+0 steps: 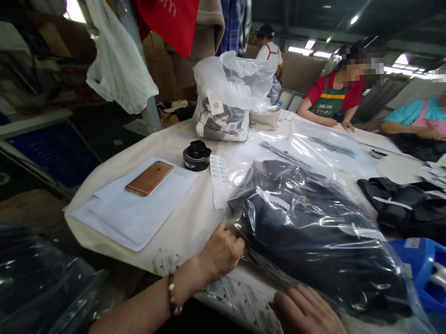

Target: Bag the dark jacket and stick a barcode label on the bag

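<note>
A large clear plastic bag (295, 203) lies on the table with a folded black garment or fabric item inside. My left hand (223, 251) is closed on the bag's left near corner, its fingers curled in. A beaded bracelet (171, 292) circles that wrist. At the bag's near edge, low in the view, is my right hand (309, 314). Its fingers are bent and close together on the plastic, and the fingertips are partly hidden. A sheet of white labels (219, 179) lies just beyond the bag's left end.
A phone (149, 178) rests on white papers (124, 222), left of a black tape roll (196, 157). Behind stands a stuffed plastic bag (220, 117). A blue plastic tape dispenser (426, 271) and black bags (404, 202) lie right. Co-workers (331, 96) stand across the table (188, 213).
</note>
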A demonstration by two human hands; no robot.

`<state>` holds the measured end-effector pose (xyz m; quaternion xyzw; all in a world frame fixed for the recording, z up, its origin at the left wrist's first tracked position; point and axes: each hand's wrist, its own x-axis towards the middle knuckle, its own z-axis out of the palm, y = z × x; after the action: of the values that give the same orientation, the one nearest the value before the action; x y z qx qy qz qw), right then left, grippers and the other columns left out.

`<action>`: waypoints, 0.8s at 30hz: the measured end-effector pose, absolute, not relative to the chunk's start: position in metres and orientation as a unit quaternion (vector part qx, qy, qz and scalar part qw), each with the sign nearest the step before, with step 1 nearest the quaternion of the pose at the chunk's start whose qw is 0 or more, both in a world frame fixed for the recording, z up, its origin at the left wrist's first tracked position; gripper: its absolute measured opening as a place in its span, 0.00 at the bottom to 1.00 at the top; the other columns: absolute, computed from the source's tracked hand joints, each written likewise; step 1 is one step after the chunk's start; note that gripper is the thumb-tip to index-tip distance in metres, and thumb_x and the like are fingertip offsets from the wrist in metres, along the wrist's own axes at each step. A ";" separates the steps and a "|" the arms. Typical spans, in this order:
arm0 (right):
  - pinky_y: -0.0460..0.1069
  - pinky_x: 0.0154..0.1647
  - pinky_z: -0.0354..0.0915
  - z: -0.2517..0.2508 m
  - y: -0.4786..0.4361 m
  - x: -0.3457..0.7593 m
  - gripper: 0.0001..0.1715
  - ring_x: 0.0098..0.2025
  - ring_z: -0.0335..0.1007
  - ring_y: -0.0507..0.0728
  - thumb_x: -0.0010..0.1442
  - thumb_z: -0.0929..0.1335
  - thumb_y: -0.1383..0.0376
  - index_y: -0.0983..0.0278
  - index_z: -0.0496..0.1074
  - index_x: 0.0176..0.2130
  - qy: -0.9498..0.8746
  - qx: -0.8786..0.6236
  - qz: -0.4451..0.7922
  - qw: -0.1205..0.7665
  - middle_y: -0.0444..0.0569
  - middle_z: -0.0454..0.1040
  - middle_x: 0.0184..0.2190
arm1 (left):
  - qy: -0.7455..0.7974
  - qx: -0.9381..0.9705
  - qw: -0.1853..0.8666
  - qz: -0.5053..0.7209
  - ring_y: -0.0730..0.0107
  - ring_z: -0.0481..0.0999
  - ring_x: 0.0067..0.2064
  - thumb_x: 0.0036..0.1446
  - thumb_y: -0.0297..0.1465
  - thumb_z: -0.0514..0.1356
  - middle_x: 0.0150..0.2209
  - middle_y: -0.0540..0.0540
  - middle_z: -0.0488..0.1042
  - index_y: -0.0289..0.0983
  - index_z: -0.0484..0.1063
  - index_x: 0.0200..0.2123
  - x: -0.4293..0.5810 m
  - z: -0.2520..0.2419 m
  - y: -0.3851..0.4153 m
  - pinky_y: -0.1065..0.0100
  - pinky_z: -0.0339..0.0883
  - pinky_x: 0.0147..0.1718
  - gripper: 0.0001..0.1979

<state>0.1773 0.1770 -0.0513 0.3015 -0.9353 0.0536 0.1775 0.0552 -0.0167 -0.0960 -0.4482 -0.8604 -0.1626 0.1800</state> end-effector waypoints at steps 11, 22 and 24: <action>0.50 0.30 0.45 -0.062 0.137 0.134 0.21 0.24 0.51 0.56 0.60 0.54 0.77 0.62 0.62 0.22 -0.944 0.247 -0.010 0.219 0.46 0.60 0.19 | -0.874 -0.448 0.113 -0.150 0.64 0.72 0.26 0.56 0.31 0.61 0.23 0.46 0.73 0.35 0.67 0.25 0.048 -0.095 -0.015 0.60 0.60 0.33 0.10; 0.50 0.29 0.46 -0.066 0.133 0.127 0.24 0.23 0.51 0.56 0.65 0.56 0.69 0.61 0.61 0.19 -0.942 0.201 -0.046 0.263 0.45 0.58 0.16 | -0.869 -0.460 0.080 -0.164 0.63 0.73 0.27 0.55 0.27 0.59 0.25 0.45 0.74 0.34 0.67 0.27 0.047 -0.090 -0.015 0.59 0.61 0.34 0.05; 0.50 0.29 0.47 -0.067 0.133 0.126 0.23 0.23 0.52 0.55 0.65 0.57 0.68 0.61 0.61 0.19 -0.944 0.193 -0.045 0.265 0.45 0.59 0.16 | -0.871 -0.457 0.072 -0.168 0.62 0.73 0.28 0.55 0.28 0.60 0.26 0.45 0.74 0.34 0.67 0.28 0.047 -0.089 -0.016 0.58 0.61 0.35 0.05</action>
<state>0.1260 0.1328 -0.0674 0.1926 -0.9436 -0.0453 0.2654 0.0468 -0.0156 -0.0888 -0.4565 -0.8707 -0.1681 0.0723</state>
